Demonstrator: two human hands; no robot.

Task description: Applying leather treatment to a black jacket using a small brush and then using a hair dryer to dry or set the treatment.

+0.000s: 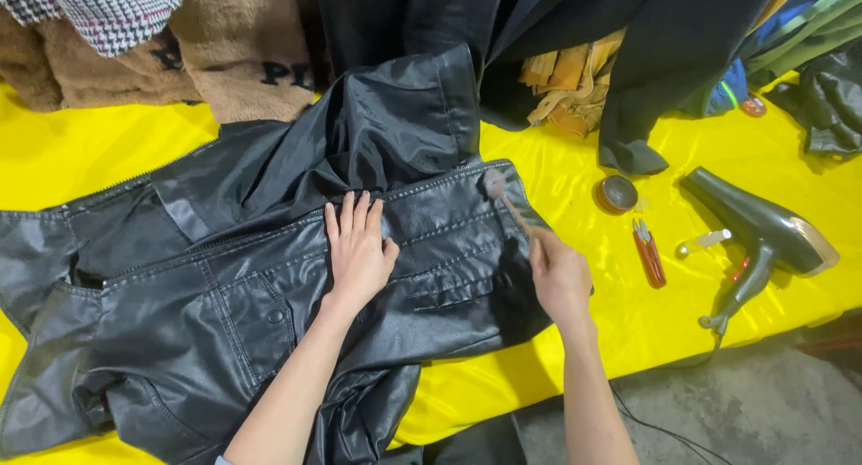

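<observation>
One black jacket [224, 285] lies spread on the yellow cloth [557, 169], under both hands. To the right of the right hand sit a dryer [763, 232], red snips [648, 257] and a small round tin [616, 194] — none of them touched. Left hand [357, 250] lies flat, fingers together, pinning the jacket front. Right hand [558, 276] pinches a thin brush [505, 200] with its tip at the seam edge — so, by my reading, the brushing is mid-way; how much is covered I cannot tell.
</observation>
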